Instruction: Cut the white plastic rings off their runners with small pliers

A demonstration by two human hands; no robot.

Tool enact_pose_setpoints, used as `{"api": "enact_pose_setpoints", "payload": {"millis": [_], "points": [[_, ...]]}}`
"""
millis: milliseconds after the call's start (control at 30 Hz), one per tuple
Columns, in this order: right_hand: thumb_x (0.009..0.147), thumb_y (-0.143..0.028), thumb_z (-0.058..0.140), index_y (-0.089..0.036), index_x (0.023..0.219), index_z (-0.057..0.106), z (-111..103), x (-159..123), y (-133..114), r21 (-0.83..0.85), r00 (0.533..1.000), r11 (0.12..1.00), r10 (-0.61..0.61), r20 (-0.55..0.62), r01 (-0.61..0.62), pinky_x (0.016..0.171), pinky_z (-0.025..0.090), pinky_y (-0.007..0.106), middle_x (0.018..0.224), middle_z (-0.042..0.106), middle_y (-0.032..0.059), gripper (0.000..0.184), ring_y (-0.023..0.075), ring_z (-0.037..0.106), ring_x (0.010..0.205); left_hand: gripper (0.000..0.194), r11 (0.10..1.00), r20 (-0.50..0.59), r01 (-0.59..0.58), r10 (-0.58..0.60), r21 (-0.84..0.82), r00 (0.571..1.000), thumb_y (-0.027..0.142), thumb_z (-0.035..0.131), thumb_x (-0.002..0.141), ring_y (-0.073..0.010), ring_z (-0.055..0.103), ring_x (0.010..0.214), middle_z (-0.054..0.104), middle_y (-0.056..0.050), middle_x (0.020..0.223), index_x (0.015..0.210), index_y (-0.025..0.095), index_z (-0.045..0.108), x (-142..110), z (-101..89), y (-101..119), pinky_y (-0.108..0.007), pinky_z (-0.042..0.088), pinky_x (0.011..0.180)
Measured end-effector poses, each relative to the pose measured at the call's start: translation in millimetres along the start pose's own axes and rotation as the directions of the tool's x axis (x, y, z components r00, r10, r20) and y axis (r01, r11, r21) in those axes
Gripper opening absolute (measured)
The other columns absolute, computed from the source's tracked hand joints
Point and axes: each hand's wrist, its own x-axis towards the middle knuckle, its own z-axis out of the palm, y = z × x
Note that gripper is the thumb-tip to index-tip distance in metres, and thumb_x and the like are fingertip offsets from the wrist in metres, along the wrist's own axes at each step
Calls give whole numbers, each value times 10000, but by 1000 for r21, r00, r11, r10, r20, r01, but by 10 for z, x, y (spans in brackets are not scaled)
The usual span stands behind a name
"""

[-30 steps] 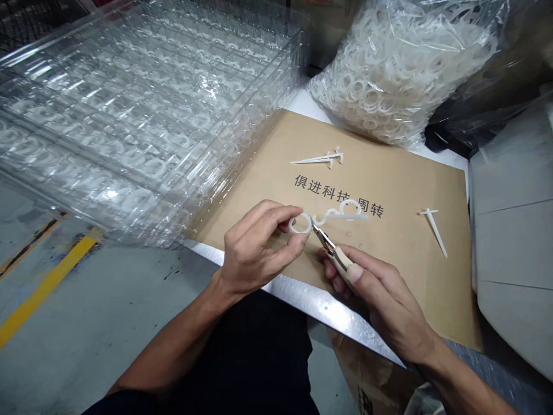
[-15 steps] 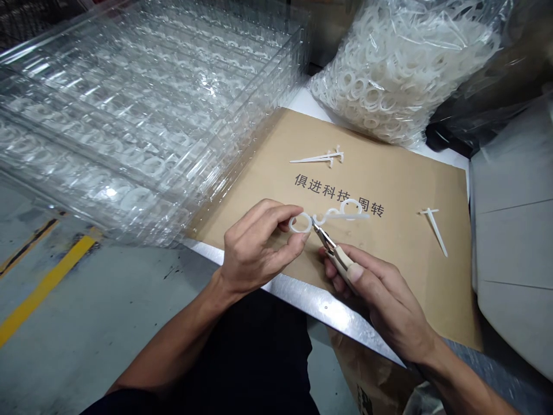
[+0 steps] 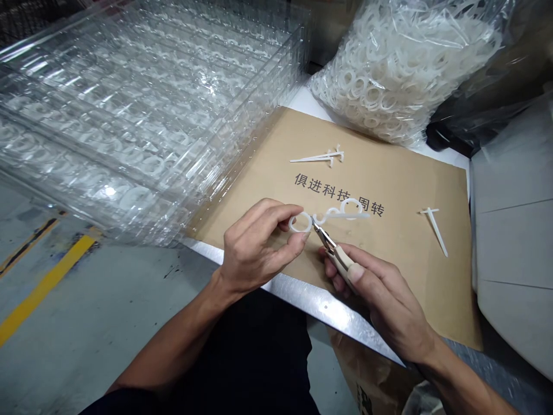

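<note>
Head cam: L hand (image 3: 254, 251) has white ring (image 3: 299, 231) pinched btwn thumb & index finger, over near-L part of cardboard sheet (image 3: 401, 253) on counter (image 3: 326, 305). L grip = clamped on ring, thumb on near side, index on far-L side.

R hand (image 3: 384, 288) wrapped around nippers (image 3: 341, 259), light handles in palm, thumb on top. R grip = clamped on those. Nipper tips sit at R side of the ring, right where a curved link (image 3: 332, 212) runs off it. Blades open or closed: can't tell, too small.

Link goes R to second ring (image 3: 351, 200) + straight stem (image 3: 352, 217), partly over the printed characters (image 3: 317, 187). Can't tell if that end touches the sheet.

Elsewhere on sheet: small white sprue pcs (image 3: 315, 157) w/ hooked ends, far of the print; T-shaped sprue pc (image 3: 437, 233) near R edge, well apart from hands.

Far R: clear bag (image 3: 389, 86) full of white rings, just past sheet's far edge. L: clear plastic trays (image 3: 242, 138) w/ rows of whitish rings, over L edge of sheet. Floor (image 3: 129, 334) w/ yellow stripe (image 3: 47, 288) at near L.
</note>
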Motion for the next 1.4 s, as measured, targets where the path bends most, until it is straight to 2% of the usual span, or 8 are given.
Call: {"api": "enact_pose_setpoints", "payload": {"millis": [300, 500, 933, 1400], "points": [[1082, -503, 507, -232, 992, 618, -8, -7, 8, 4, 1000, 1000, 3, -1, -3, 743, 414, 330, 994, 611, 30, 307, 183, 492, 816, 179, 1000, -5, -7, 7, -3, 1000, 159, 735, 903, -117, 666, 742, 725, -32, 868, 1081, 154, 715, -4, -1, -6, -244, 581, 697], [1090, -491, 500, -237, 1095, 664, 0, 5, -11, -34, 1000, 999, 1, -6, -1, 733, 415, 324, 972, 605, 28, 302, 184, 485, 807, 178, 1000, -5, -8, 8, 6, 1000, 166, 721, 908, -122, 664, 727, 720, -23, 860, 1086, 174, 712, -4, 1, 0, -246, 585, 684], [1079, -495, 513, -218, 997, 626, -4, -5, -3, -19, 1000, 1000, -1, -19, 1, 723, 415, 326, 987, 618, 39, 310, 186, 495, 800, 174, 1000, -1, 0, 0, 10, 1000, 170, 724, 907, -121, 662, 728, 718, -24, 861, 1080, 170, 714, -7, 7, -4, -248, 583, 695], [1089, -499, 501, -230, 1099, 670, -11, 8, -8, -48, 1000, 999, -20, -2, 20, 727, 398, 332, 962, 601, 25, 318, 181, 479, 795, 171, 1000, -4, -16, 16, 5, 1000, 149, 728, 904, -109, 661, 738, 719, -26, 860, 1074, 144, 714, -9, 10, -6, -231, 574, 697]]}}
